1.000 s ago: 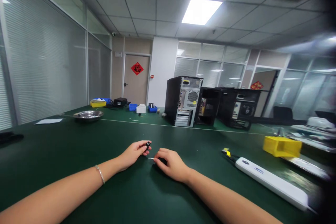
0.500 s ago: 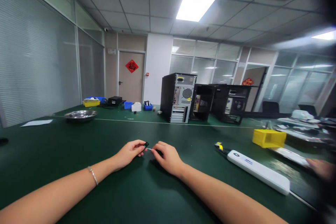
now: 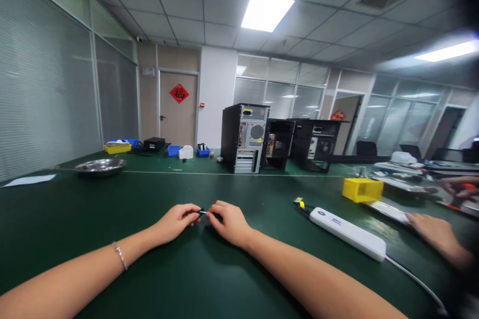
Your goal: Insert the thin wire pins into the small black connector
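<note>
Over the green table (image 3: pixel 157 279), my left hand (image 3: pixel 178 222) pinches a small dark piece (image 3: pixel 201 212) between thumb and fingertips. Its shape is mostly hidden by the fingers. Close on the right, my right hand (image 3: pixel 229 222) is closed, its thumb and forefinger gripping a thin, light-coloured thing (image 3: pixel 204 213) that meets the dark piece. What this thin thing is, I cannot make out. The fingertips of both hands are almost together.
A white power strip (image 3: pixel 348 233) lies at the right, with a yellow bin (image 3: pixel 362 190) behind it. Another person's hand (image 3: pixel 434 234) rests farther right. Computer cases (image 3: pixel 245 139) stand at the back; a metal dish (image 3: pixel 101 167) sits back left.
The view has turned right, so the scene has shifted left. The dark piece is now more hidden between my fingertips. More of the other person's hands shows at the right.
</note>
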{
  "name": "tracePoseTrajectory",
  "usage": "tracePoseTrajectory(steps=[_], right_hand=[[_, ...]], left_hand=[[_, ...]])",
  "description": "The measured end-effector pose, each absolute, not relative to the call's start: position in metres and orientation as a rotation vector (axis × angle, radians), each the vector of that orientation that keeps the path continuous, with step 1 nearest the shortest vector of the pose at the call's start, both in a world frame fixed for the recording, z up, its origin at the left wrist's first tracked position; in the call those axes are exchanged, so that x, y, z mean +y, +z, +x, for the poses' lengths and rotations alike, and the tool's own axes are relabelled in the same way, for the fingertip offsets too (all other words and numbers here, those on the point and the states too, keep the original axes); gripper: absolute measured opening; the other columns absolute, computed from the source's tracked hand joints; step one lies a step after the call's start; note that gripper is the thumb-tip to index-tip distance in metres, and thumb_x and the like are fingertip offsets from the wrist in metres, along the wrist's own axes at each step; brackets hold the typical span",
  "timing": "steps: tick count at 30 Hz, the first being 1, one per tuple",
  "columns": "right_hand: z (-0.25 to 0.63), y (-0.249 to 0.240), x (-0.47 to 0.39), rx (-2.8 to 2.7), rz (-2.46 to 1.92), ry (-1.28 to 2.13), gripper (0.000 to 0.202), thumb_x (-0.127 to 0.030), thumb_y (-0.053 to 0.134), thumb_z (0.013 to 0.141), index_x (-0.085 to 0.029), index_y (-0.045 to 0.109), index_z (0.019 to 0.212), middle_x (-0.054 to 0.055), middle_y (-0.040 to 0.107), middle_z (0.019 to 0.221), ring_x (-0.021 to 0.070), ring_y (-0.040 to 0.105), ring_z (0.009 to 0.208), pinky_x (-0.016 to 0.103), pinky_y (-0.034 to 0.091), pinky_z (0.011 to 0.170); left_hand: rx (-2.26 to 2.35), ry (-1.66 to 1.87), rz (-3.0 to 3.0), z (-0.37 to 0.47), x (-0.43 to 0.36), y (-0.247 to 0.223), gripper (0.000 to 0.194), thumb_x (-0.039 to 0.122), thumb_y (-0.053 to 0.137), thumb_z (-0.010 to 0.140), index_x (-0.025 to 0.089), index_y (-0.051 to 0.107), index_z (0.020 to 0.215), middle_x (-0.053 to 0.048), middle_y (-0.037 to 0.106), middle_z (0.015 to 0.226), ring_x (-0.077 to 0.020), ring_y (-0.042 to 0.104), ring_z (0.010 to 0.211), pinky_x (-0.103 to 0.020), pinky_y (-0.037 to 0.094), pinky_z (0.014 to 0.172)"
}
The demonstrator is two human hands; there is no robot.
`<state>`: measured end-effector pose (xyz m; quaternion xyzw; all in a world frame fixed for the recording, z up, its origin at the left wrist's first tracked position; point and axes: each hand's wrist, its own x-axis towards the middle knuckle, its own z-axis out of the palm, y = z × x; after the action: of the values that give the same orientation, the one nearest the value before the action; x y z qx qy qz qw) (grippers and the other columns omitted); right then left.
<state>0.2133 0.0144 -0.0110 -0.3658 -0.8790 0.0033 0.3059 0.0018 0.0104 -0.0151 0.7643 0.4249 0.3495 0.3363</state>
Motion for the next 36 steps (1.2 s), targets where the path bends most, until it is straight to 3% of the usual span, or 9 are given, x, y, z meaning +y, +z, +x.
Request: tracePoseTrajectory(steps=[10, 20, 27, 36], right_hand=[[0.214, -0.011, 0.015, -2.326, -0.995, -0.017, 0.02, -0.03, 0.048, 0.093, -0.021, 0.064, 0.087, 0.0, 0.059, 0.079, 0.0115, 0.054, 0.071, 0.021, 0.035, 0.063], [0.213, -0.012, 0.015, -2.337, -0.999, -0.017, 0.019, -0.03, 0.048, 0.093, -0.022, 0.063, 0.088, 0.0, 0.059, 0.08, 0.0117, 0.055, 0.073, 0.021, 0.035, 0.064], [0.213, -0.012, 0.015, -2.342, -1.023, -0.03, 0.02, -0.031, 0.047, 0.093, -0.021, 0.063, 0.086, 0.0, 0.059, 0.078, 0.0118, 0.054, 0.071, 0.022, 0.034, 0.063], [0.212, -0.012, 0.013, -2.365, -0.987, -0.025, 0.02, -0.03, 0.047, 0.093, -0.02, 0.062, 0.086, 0.0, 0.059, 0.078, 0.0118, 0.054, 0.072, 0.022, 0.034, 0.065]], left_hand=[[1.11, 0.92, 1.976, 0.004, 0.009, -0.012, 0.04, 0.045, 0.053, 0.084, 0.016, 0.066, 0.108, -0.005, 0.071, 0.086, -0.02, 0.062, 0.077, -0.03, 0.048, 0.074], [1.123, 0.958, 1.907, 0.007, 0.002, -0.004, 0.043, 0.043, 0.056, 0.079, 0.017, 0.065, 0.112, -0.008, 0.07, 0.109, -0.0239, 0.064, 0.092, -0.036, 0.047, 0.086], [1.121, 1.016, 1.914, 0.008, 0.003, -0.006, 0.038, 0.043, 0.055, 0.079, 0.016, 0.063, 0.104, -0.006, 0.069, 0.089, -0.0222, 0.063, 0.084, -0.032, 0.048, 0.076], [1.121, 0.985, 1.998, 0.005, 0.004, -0.007, 0.039, 0.041, 0.054, 0.081, 0.015, 0.066, 0.108, -0.009, 0.071, 0.101, -0.0239, 0.063, 0.089, -0.034, 0.047, 0.082]])
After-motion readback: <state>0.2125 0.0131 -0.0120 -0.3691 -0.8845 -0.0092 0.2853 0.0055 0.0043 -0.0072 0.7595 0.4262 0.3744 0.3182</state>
